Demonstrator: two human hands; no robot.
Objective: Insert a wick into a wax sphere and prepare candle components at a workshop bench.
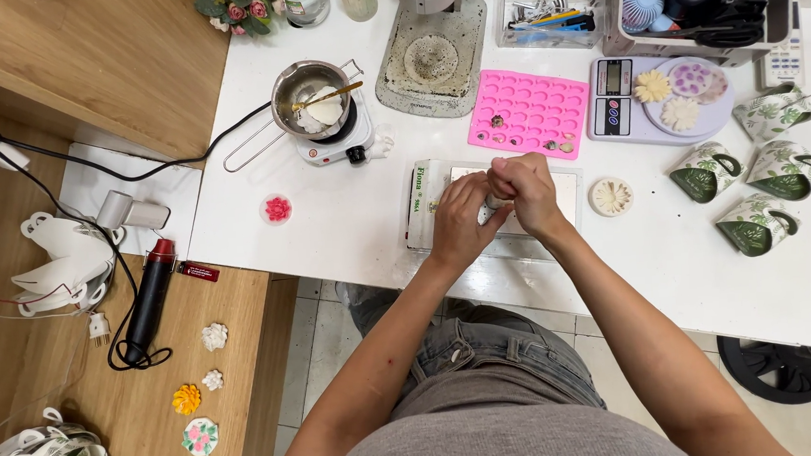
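- Up close over the white desk (350, 231), my two forearms came in from below and met at the middle, elbows spread wide apart, wrists bent toward each other.
- My left hand (461, 223) had its fingers curled around a small grey-white piece (494, 205), clasping it from the left side.
- My right hand (526, 194) was clenched on the top of that same piece, knuckles up, its fingers touching those of my left hand.
- That small piece sat between both hands, mostly hidden by them, so I could not tell its exact shape.
- Both hands hovered just above a flat white tile (565, 192) that lay on the desk, with a printed packet (420, 204) just beside my left hand.
- Just beyond my hands lay a pink silicone mould (529, 110), a few of its near cavities filled with small bits.
- Near my right wrist rested a round cream flower disc (612, 197).
- Farther right, four green leaf-patterned cups (757, 223) lay tipped on their sides, near a kitchen scale (658, 99) carrying flower shapes.
- Well to my left stood a small pot (311, 92) on a little hotplate (332, 144), a gold spoon resting in it.
- A small pink flower dish (277, 209) sat apart on the desk, left of the packet.
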